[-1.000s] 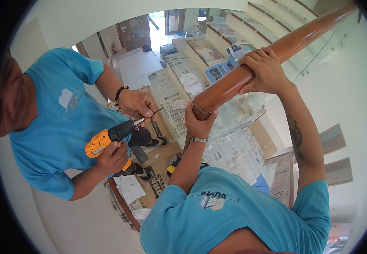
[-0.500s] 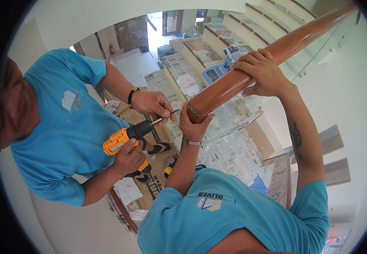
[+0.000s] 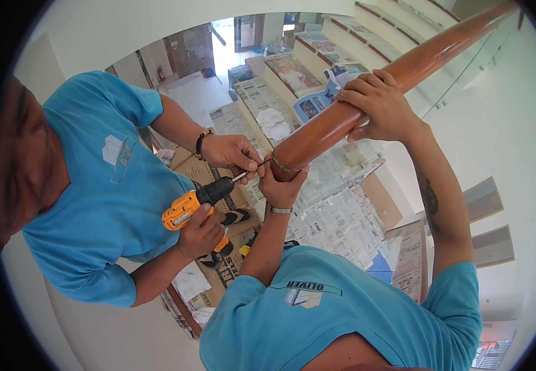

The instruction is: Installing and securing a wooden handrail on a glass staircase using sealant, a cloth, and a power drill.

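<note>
A round, polished brown wooden handrail (image 3: pixel 336 130) slants from the upper right down to its cut end near the middle. Beneath and around that lower end my left hand (image 3: pixel 280 188) is wrapped, a band on its wrist. Farther up, my right hand (image 3: pixel 379 108) curls over the top of the rail. A co-worker on the left grips an orange and black cordless drill (image 3: pixel 184 210) in one hand. The other hand of that person (image 3: pixel 237 154) pinches a thin dark screw or bit (image 3: pixel 259 167) in front of the chuck, its tip at the handrail's end, close to my left hand.
Stairs (image 3: pixel 317 52) covered with newspaper rise behind the rail toward the upper right. Glass panels (image 3: pixel 459 80) run below the handrail. Flattened cardboard (image 3: pixel 225 278) lies under the co-worker's feet. Crumpled white paper (image 3: pixel 274 123) rests on a step.
The co-worker has leaned in, bringing the drill and the thin screw or bit rightward and up to the handrail's end. Both my hands keep their hold on the rail.
</note>
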Tool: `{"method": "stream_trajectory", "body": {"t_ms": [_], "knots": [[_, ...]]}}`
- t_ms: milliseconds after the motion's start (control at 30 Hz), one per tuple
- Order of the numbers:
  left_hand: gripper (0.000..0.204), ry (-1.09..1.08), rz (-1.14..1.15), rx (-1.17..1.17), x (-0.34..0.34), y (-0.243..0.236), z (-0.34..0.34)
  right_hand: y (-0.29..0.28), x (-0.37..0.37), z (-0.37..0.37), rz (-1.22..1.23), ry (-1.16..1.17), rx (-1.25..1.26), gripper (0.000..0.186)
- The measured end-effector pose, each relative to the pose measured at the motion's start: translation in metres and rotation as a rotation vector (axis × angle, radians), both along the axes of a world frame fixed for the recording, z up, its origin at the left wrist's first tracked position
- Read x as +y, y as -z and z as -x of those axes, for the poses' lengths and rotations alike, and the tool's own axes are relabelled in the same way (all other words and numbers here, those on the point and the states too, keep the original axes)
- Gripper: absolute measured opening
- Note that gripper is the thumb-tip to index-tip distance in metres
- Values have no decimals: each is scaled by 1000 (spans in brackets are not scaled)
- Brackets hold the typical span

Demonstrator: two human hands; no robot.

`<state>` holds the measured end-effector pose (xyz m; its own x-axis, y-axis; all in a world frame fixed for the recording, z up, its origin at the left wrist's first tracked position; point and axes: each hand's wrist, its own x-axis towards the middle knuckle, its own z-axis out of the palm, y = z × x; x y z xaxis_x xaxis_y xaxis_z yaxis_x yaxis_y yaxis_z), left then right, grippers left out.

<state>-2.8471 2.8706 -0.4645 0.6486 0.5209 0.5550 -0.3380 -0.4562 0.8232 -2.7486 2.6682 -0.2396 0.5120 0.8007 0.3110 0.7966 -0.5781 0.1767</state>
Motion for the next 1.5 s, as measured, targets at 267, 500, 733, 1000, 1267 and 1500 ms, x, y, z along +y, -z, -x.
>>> {"method": "stream_trajectory", "body": {"t_ms": [267, 500, 733, 1000, 1267, 1500], "knots": [[78, 38, 54, -8, 13, 5, 9, 39, 69, 34, 141, -91, 30, 73], [76, 74, 13, 95, 31, 5, 28, 53, 108, 57, 224, -134, 71, 71], [70, 93, 36, 58, 41, 10, 41, 55, 119, 70, 159, -140, 110, 66], [72, 70, 13, 13, 50, 15, 38, 58, 124, 66, 155, -143, 91, 65], [76, 124, 43, 21, 44, 23, 38, 59, 115, 65, 177, -205, 119, 67], [73, 174, 120, 36, 43, 6, 39, 56, 114, 64, 215, -186, 111, 67]]}}
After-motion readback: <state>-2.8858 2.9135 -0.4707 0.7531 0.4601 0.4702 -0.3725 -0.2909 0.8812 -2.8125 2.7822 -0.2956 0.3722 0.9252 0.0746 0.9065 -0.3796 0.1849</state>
